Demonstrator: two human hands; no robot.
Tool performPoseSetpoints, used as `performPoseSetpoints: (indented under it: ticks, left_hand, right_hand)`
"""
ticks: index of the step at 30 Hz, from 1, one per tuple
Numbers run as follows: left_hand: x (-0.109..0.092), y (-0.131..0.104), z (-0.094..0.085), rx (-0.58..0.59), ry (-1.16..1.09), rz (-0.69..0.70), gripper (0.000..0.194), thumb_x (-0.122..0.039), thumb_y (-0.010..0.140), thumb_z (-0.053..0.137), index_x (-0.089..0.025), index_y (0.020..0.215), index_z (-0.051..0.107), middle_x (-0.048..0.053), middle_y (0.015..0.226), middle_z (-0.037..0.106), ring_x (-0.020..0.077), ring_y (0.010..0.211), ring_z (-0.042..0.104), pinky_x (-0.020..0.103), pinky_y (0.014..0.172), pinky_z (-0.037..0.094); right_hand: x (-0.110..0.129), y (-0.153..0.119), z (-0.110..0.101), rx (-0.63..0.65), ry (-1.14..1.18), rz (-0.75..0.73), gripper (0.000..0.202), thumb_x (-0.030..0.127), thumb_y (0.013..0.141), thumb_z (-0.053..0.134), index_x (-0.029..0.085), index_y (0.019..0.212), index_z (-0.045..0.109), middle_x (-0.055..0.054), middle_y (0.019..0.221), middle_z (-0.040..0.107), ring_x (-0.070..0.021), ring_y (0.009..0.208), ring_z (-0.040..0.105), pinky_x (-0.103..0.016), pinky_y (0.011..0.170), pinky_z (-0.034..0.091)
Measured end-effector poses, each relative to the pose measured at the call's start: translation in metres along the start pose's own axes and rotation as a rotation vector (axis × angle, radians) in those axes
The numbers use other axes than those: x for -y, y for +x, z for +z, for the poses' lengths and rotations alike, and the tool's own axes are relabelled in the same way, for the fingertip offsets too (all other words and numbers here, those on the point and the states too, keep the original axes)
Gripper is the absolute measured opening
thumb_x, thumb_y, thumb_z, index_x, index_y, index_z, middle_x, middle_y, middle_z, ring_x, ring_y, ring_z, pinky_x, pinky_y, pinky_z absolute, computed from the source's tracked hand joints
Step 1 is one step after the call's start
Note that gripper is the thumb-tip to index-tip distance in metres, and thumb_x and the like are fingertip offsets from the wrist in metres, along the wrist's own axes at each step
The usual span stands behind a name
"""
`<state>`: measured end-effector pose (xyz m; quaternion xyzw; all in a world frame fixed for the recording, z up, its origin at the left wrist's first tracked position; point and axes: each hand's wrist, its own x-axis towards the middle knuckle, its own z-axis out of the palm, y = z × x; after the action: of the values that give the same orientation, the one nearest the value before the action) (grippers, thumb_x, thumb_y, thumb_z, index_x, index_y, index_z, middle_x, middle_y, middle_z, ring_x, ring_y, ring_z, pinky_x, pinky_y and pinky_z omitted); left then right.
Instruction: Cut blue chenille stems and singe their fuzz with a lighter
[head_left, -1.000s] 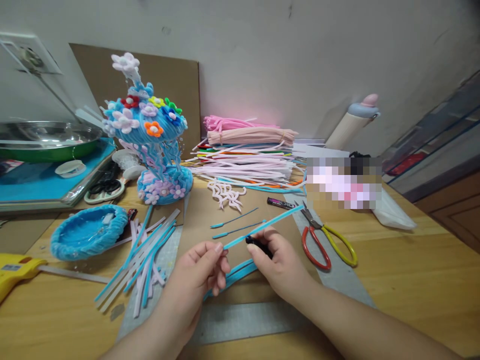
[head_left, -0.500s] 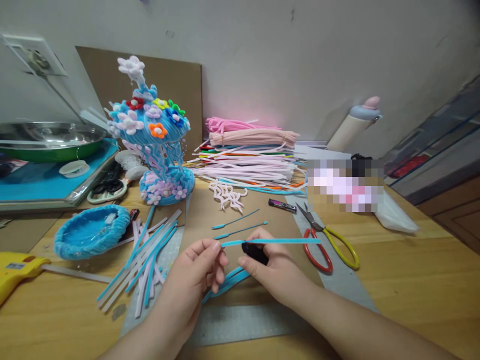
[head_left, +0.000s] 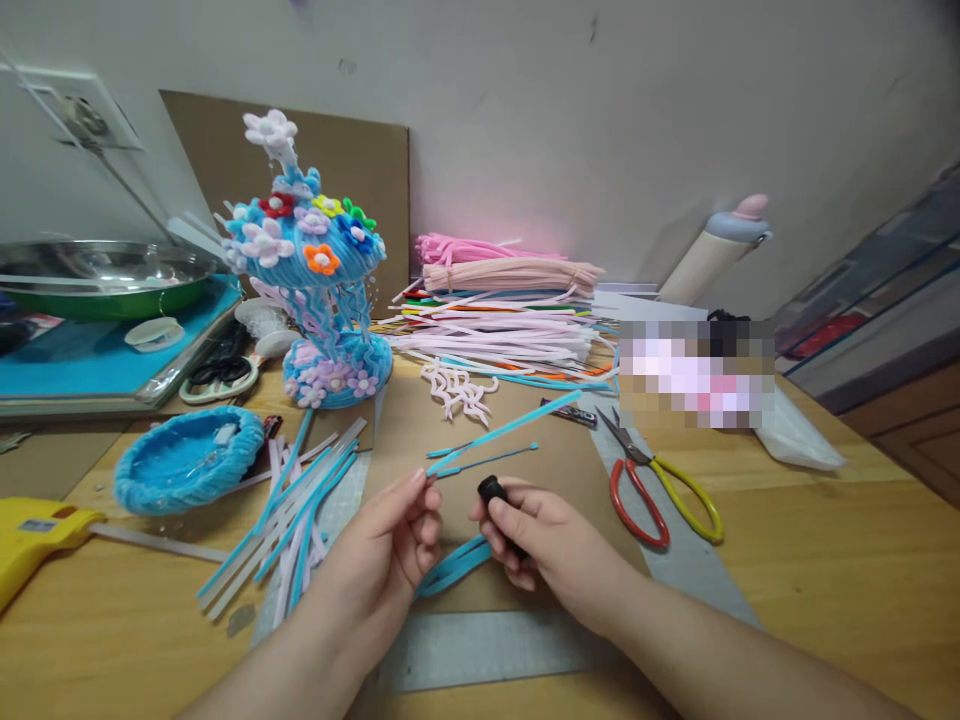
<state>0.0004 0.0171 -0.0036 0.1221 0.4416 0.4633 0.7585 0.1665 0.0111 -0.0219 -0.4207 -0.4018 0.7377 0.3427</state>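
Blue stem [head_left: 517, 427] held left, black tool [head_left: 491, 489] held right.
From here I see the left hand [head_left: 396, 530] pinch the stem's eight-o'clock end over the card [head_left: 397, 425], probably so its length points free toward two o'clock. The right hand [head_left: 544, 530] wraps round the tool, apart from the stem. Scissors [head_left: 639, 460] lie at three o'clock, handles nearest the person, perhaps for easy reach.

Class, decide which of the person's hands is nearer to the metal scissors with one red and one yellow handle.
Right. The right hand is to the left of the scissors, not touching them; the left hand is farther left, beyond the right hand.
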Motion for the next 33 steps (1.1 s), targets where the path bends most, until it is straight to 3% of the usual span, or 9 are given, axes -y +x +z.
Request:
performPoseSetpoints:
  ticks: [5, 12, 16, 25, 30, 33]
  left_hand:
    - [-0.002, 0.0, 0.0, -0.031, -0.06, -0.016, 0.012, -0.018, 0.082, 0.055, -0.013, 0.072, 0.057, -0.003, 0.063, 0.053, 0.0025, 0.043, 0.046, 0.012, 0.038, 0.04]
    - [-0.003, 0.001, 0.002, -0.027, -0.066, -0.019, 0.013, -0.017, 0.084, 0.053, -0.013, 0.071, 0.055, -0.003, 0.063, 0.054, 0.0027, 0.042, 0.046, 0.012, 0.038, 0.04]
    - [-0.003, 0.001, 0.001, -0.029, -0.068, -0.018, 0.011, -0.017, 0.084, 0.053, -0.013, 0.073, 0.055, -0.003, 0.063, 0.054, 0.0031, 0.043, 0.046, 0.012, 0.038, 0.041]
    - [-0.003, 0.0, 0.002, -0.011, -0.066, -0.021, 0.011, -0.018, 0.081, 0.056, -0.014, 0.071, 0.055, -0.003, 0.062, 0.053, 0.0031, 0.043, 0.045, 0.012, 0.039, 0.04]
    - [-0.003, 0.003, -0.002, -0.03, -0.041, -0.014, 0.009, -0.018, 0.08, 0.058, -0.014, 0.072, 0.056, -0.004, 0.062, 0.053, 0.0024, 0.042, 0.045, 0.012, 0.039, 0.039]
    - [-0.001, 0.003, -0.002, -0.044, 0.085, 0.009, 0.013, -0.023, 0.077, 0.061, -0.013, 0.07, 0.057, -0.005, 0.059, 0.052, 0.0024, 0.041, 0.042, 0.013, 0.037, 0.035]
  right_hand:
    - [0.007, -0.004, 0.0, 0.112, 0.371, 0.15, 0.021, 0.036, 0.085, 0.054, 0.016, 0.085, 0.052, 0.005, 0.055, 0.044, -0.0024, 0.04, 0.029, -0.014, 0.035, 0.012]
    - [0.011, -0.007, -0.009, 0.267, 0.639, 0.344, 0.019, 0.033, 0.083, 0.05, 0.015, 0.082, 0.055, 0.006, 0.053, 0.043, -0.0012, 0.036, 0.026, -0.011, 0.033, 0.012]
    - [0.011, -0.006, -0.014, 0.372, 0.698, 0.372, 0.016, 0.032, 0.08, 0.048, 0.017, 0.08, 0.053, 0.006, 0.052, 0.04, -0.0021, 0.036, 0.022, -0.011, 0.032, 0.014]
    - [0.012, -0.007, -0.013, 0.49, 0.631, 0.284, 0.011, 0.03, 0.078, 0.049, 0.02, 0.08, 0.049, 0.007, 0.052, 0.038, -0.002, 0.035, 0.021, -0.011, 0.032, 0.015]
    - [0.012, -0.009, -0.007, 0.359, 0.463, 0.135, 0.01, 0.028, 0.082, 0.052, 0.018, 0.085, 0.051, 0.006, 0.056, 0.045, -0.0017, 0.036, 0.027, -0.012, 0.033, 0.016]
    - [0.01, -0.01, -0.005, 0.289, 0.345, 0.015, 0.014, 0.029, 0.08, 0.057, 0.016, 0.084, 0.051, 0.005, 0.056, 0.049, -0.0021, 0.036, 0.032, -0.014, 0.033, 0.019]
